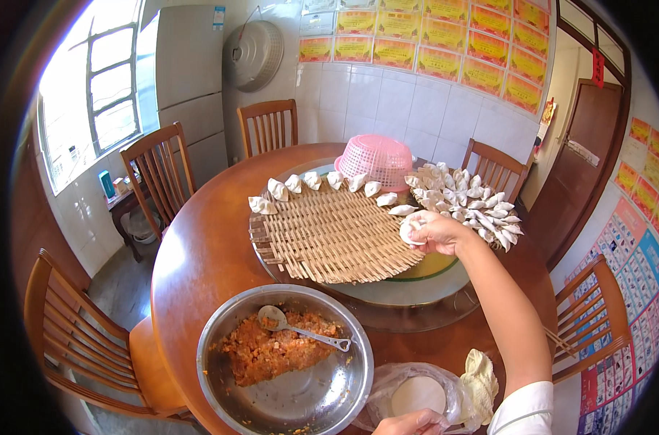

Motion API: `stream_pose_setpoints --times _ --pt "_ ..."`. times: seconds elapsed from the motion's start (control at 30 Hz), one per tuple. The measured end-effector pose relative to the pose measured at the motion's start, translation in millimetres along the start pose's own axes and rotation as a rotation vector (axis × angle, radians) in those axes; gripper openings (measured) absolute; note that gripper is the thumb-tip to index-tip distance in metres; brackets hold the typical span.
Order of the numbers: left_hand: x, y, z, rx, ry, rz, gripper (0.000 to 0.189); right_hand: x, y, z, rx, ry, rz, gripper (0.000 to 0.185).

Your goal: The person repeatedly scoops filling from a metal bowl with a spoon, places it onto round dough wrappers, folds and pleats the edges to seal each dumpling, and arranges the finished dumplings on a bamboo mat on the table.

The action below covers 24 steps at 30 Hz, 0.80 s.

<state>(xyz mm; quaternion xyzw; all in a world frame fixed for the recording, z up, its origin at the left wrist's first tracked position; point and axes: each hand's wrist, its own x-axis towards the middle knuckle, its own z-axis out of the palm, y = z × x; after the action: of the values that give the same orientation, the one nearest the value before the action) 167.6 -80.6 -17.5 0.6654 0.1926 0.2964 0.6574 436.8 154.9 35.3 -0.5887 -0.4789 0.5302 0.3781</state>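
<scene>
My right hand [437, 232] reaches over the right edge of a round woven bamboo tray [340, 234], its fingers closed around a white dumpling [411, 231]. A row of shaped dumplings [312, 180] follows the tray's far rim. At the bottom edge, my left hand [411, 423] touches a clear plastic bag [381, 380] holding a stack of round dough wrappers [418, 397]; its grip is partly cut off by the frame. Left of the bag stands a steel basin [356, 375] of orange-red minced filling [275, 348], with a metal spoon [307, 330] lying in it.
A second tray's worth of dumplings [465, 198] lies at the back right beside an upturned pink plastic basket [377, 160]. Under the bamboo tray is a glass turntable [405, 293] on a round wooden table [199, 261]. A yellow cloth [479, 383] lies near my right forearm. Wooden chairs [90, 348] surround the table.
</scene>
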Motion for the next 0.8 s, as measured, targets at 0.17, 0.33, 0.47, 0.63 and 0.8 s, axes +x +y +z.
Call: stream_pose_setpoints --times 0.17,0.33,0.47,0.63,0.8 --pt "-2.2 1.9 -1.3 -0.018 -0.001 -0.007 0.011 0.6 5.6 -11.4 -0.074 -0.142 0.029 0.054" --pt "-1.8 1.7 -0.8 0.011 -0.003 0.022 0.012 -3.7 9.2 -22.2 -0.161 -0.155 0.042 0.053" --pt "-1.6 0.1 -0.9 0.002 -0.004 0.045 0.012 -6.0 12.2 -27.0 -0.172 -0.159 0.08 0.048" --pt "-1.9 -1.1 0.0 0.001 -0.008 0.06 0.012 -7.5 12.9 -32.2 -0.139 -0.122 0.13 0.042" --pt "-0.9 -1.6 -0.4 0.026 -0.002 0.064 0.012 -20.9 5.4 -32.2 -0.46 0.122 0.056 0.024"
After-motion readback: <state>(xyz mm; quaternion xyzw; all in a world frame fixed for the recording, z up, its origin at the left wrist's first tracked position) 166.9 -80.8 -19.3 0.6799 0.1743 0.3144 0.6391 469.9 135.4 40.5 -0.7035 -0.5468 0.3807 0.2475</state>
